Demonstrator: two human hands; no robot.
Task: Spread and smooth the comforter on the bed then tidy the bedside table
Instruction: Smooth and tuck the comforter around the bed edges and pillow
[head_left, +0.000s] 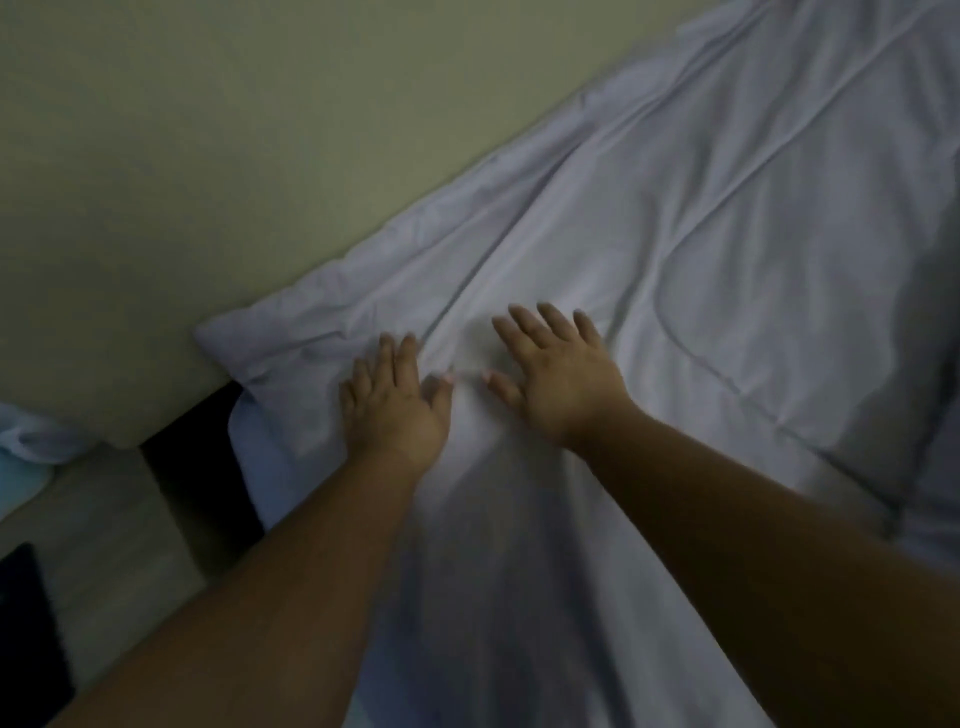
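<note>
The white comforter (727, 260) lies spread over the bed, creased, with its far edge against the pale wall (208, 130). Both hands rest flat on it near its corner (244, 338). The left hand (397, 415) has straight fingers held close together, and the right hand (563, 387) has its fingers (524, 327) slightly spread. The thumbs are just apart. Left of the bed are a dark gap (202, 467), light floor (104, 519) and a pale blue cloth (31, 447).

**Lighting and Image Quality**

Illumination: dim, cool, no glare. The comforter (675, 270) reads lightest at mid-frame, while the lower frame and right edge fall into deep shadow. Focus is soft throughout. The left hand (395, 410) shows motion smear at the thumb tip.
</note>
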